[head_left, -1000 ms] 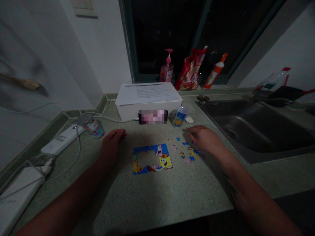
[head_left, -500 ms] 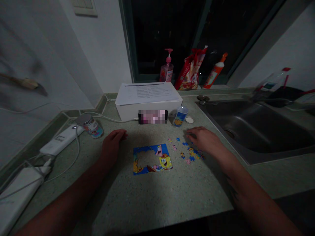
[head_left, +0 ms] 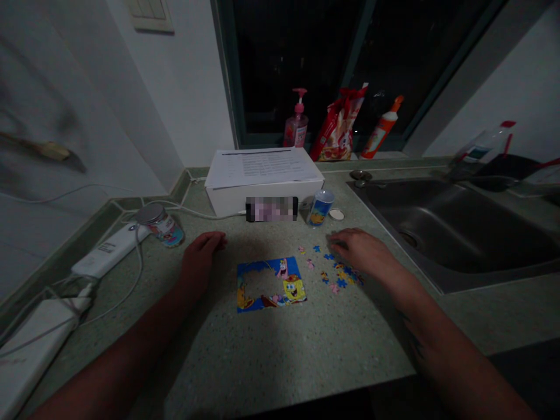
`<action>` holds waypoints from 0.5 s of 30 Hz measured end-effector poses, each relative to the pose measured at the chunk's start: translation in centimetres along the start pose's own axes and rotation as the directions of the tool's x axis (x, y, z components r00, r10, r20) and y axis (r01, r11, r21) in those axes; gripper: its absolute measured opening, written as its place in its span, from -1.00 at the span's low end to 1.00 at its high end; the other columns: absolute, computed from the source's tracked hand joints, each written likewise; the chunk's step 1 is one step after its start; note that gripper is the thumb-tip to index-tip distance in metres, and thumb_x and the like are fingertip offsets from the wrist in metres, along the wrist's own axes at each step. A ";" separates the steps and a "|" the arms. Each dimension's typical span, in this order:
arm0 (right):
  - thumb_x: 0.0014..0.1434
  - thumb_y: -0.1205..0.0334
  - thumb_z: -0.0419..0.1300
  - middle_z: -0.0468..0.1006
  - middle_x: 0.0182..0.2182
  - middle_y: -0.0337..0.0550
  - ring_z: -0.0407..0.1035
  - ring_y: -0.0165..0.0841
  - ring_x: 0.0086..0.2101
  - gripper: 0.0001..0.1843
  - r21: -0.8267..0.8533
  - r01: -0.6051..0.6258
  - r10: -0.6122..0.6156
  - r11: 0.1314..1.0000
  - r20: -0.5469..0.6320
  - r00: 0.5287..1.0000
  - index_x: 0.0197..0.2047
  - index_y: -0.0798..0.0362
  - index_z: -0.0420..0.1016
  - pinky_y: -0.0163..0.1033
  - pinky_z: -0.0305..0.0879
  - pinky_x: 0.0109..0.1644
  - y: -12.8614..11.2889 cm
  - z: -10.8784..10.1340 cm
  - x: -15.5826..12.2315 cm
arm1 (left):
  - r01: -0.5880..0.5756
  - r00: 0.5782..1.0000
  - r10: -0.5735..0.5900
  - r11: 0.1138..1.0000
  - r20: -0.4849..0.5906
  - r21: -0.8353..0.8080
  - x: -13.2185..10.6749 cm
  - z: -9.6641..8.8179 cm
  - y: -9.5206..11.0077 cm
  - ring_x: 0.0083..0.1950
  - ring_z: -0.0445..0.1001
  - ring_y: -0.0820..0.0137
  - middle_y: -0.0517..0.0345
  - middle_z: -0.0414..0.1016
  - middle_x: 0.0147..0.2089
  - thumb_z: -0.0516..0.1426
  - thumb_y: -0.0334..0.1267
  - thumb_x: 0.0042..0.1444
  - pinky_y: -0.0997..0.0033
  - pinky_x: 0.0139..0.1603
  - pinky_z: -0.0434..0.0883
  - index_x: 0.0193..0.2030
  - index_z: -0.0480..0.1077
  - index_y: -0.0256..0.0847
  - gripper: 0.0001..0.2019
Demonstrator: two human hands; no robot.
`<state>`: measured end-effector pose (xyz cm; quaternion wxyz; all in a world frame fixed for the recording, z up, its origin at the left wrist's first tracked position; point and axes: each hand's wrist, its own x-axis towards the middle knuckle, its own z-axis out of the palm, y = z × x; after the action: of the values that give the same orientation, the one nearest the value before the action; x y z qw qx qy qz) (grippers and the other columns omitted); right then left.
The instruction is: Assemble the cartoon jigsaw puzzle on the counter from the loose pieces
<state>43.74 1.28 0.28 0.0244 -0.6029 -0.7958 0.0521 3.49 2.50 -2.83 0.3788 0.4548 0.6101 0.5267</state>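
Only slightly moved: the right hand (head_left: 361, 254) has come a little lower over the loose puzzle pieces (head_left: 339, 271), its fingers (head_left: 336, 238) curved near them. The left hand (head_left: 200, 258) rests just beside the jigsaw puzzle (head_left: 294, 287), on the speckled counter (head_left: 280, 361). Hands are well apart and seem to hold nothing. The puzzle is blue with cartoon figures, with a gap in its middle. Behind stand a blue cup (head_left: 320, 209), a white box (head_left: 262, 201) with papers, and a tin can (head_left: 160, 226); a steel sink (head_left: 455, 233) is on the right.

Right hand (head_left: 359, 251) passes over speckled countertop (head_left: 306, 356) at 6 o'clock; blue printed cup (head_left: 320, 208) obstructs 11 o'clock, steel sink (head_left: 450, 227) 3 o'clock.
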 end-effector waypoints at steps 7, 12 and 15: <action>0.42 0.28 0.10 0.72 0.10 0.05 0.60 0.00 0.10 -0.61 -0.003 -0.017 0.017 1.000 0.013 1.000 0.11 -0.02 0.73 0.07 0.49 0.22 -0.1 -0.1 -0.1 | -0.012 1.000 0.012 1.000 0.008 0.008 0.0 0.0 -0.1 -0.14 0.61 0.15 0.03 0.69 -0.24 0.28 0.12 0.03 0.11 0.04 0.50 -0.23 0.61 -0.16 -0.62; 0.41 0.30 0.09 0.73 0.10 0.01 0.61 -0.01 0.09 -0.59 -0.004 -0.024 0.024 1.000 0.003 1.000 0.12 -0.05 0.73 0.06 0.51 0.20 -0.1 -0.2 -0.2 | 0.000 1.000 0.000 1.000 0.003 -0.010 0.1 0.0 -0.3 -0.15 0.60 0.15 0.04 0.68 -0.25 0.29 0.12 0.01 0.11 0.03 0.49 -0.24 0.61 -0.16 -0.62; 0.41 0.29 0.08 0.74 0.09 -0.02 0.61 -0.02 0.08 -0.59 -0.004 -0.015 0.016 1.000 0.013 1.000 0.10 -0.09 0.73 0.05 0.51 0.20 -0.1 -0.4 -0.2 | 0.010 1.000 -0.010 1.000 0.004 0.006 0.0 0.0 -0.1 -0.14 0.61 0.15 0.04 0.69 -0.24 0.28 0.11 0.03 0.11 0.05 0.49 -0.23 0.61 -0.16 -0.63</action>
<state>43.69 1.08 0.65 0.0177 -0.6087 -0.7913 0.0544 3.44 2.52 -2.92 0.3813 0.4540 0.6131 0.5220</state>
